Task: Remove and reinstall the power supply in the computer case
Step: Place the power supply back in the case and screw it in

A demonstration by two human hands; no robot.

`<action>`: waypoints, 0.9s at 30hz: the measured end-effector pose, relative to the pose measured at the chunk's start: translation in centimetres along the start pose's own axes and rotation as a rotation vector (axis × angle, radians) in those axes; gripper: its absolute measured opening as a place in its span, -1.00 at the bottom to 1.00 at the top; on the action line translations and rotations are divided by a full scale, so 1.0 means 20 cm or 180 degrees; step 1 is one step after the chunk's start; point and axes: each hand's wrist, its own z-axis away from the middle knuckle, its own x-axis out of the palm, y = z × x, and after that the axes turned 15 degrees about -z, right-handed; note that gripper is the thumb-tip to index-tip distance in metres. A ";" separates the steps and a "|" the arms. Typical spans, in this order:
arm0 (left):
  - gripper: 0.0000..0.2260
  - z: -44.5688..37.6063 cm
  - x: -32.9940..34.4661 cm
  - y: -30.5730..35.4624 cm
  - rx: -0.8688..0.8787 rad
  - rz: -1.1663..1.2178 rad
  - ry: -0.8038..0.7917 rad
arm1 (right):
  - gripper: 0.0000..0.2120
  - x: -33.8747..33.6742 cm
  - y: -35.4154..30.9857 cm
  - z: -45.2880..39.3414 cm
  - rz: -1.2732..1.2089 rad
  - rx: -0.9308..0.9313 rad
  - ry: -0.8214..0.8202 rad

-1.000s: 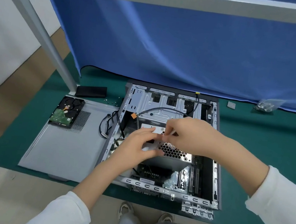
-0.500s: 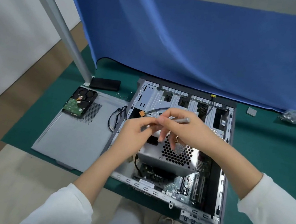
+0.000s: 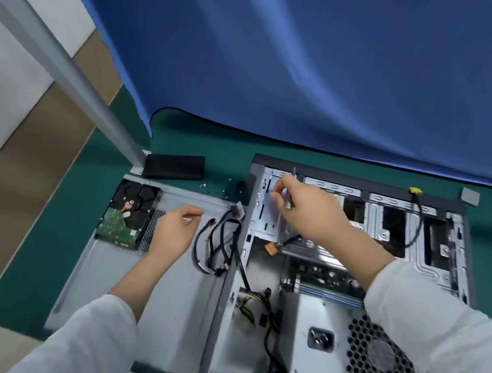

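Inside, the computer case [image 3: 452, 249] holds the power supply [image 3: 342, 344].

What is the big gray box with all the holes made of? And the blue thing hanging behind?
The power supply looks like sheet metal with a dull silver-gray finish: flat bent panels and a punched honeycomb grille. The blue curtain looks like soft cloth: it hangs in folds and drapes onto the green mat. Neither can be confirmed by look alone.

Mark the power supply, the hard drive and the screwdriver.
power supply [image 3: 326, 323]: head view, bare metal face above the socket.
hard drive [image 3: 125, 216]: head view, green circuit board.
screwdriver [image 3: 292, 179]: head view, shaft above the right hand.
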 end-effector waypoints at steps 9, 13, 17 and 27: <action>-0.79 -0.53 0.08 -0.08 -0.0037 -0.0536 -0.0016 | -0.85 0.22 0.06 -0.06 0.0459 -0.0620 0.0777; -0.81 -0.61 0.15 -0.06 -0.0131 -0.0765 0.0098 | -0.88 0.22 0.06 -0.06 0.0405 -0.0590 0.0901; -0.86 -0.63 0.18 -0.07 -0.0221 -0.0805 0.0283 | -0.89 0.21 0.04 -0.05 0.0331 -0.0593 0.0930; -0.92 -0.61 0.16 -0.08 -0.0166 -0.0865 0.0148 | -0.89 0.20 0.03 -0.05 0.0266 -0.0597 0.0947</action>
